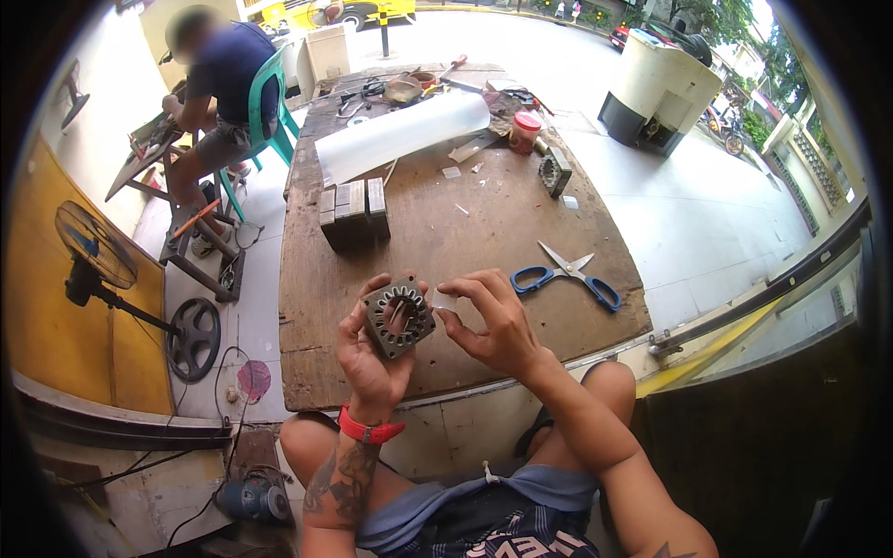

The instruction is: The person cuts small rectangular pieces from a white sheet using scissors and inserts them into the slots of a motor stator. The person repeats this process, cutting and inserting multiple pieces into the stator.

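Note:
My left hand (367,349) is wrapped round a square metal motor stator core (373,321), its round slotted opening facing up toward me. White liners show in slots around the ring. Just right of the core, my right hand (493,319) pinches a small piece of clear plastic film (445,300) between thumb and fingertips. The film is close to the core's right edge; whether they touch I cannot tell. Blue-handled scissors (567,272) lie spread apart on the wooden table to the right of my right hand.
Dark metal blocks (354,216) stand left on the wooden table (446,232). Behind lies a roll of clear plastic sheet (405,138). Another stator core (554,172) and a red-lidded jar (526,132) sit far right. A person (228,74) sits at another bench; a fan (98,246) stands left.

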The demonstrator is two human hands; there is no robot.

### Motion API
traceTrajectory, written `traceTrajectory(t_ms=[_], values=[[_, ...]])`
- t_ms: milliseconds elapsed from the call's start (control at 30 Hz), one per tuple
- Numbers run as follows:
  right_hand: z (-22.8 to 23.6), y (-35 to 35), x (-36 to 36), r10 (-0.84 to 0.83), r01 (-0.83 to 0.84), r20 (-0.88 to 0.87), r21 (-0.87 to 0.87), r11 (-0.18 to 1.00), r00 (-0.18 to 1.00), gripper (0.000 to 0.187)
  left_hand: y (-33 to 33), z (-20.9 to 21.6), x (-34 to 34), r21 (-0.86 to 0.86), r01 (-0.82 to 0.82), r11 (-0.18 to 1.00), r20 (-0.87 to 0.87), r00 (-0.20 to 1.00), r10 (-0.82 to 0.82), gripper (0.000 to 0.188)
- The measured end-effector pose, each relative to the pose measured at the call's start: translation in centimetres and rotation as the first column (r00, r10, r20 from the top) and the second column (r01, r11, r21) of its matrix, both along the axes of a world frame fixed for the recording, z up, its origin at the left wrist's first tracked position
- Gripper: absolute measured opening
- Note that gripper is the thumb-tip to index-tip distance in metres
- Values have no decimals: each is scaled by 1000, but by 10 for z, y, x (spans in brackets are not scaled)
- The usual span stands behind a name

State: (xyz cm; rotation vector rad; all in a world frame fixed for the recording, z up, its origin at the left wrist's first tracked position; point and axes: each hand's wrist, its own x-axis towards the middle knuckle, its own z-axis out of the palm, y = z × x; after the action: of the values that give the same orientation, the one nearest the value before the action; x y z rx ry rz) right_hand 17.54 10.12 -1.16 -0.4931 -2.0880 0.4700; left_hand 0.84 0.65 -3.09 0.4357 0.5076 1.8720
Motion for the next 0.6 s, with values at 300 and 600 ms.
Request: traceTrajectory(t_ms=[300,600], values=[[-3,-7,-14,-20,-7,107,252,968,994,35,-1,7,5,-11,-67,998,-72,995,66,50],[-12,-9,-10,30,-48,142,128,991,989,47,-4,9,6,10,-36,999,-82,996,37,50]])
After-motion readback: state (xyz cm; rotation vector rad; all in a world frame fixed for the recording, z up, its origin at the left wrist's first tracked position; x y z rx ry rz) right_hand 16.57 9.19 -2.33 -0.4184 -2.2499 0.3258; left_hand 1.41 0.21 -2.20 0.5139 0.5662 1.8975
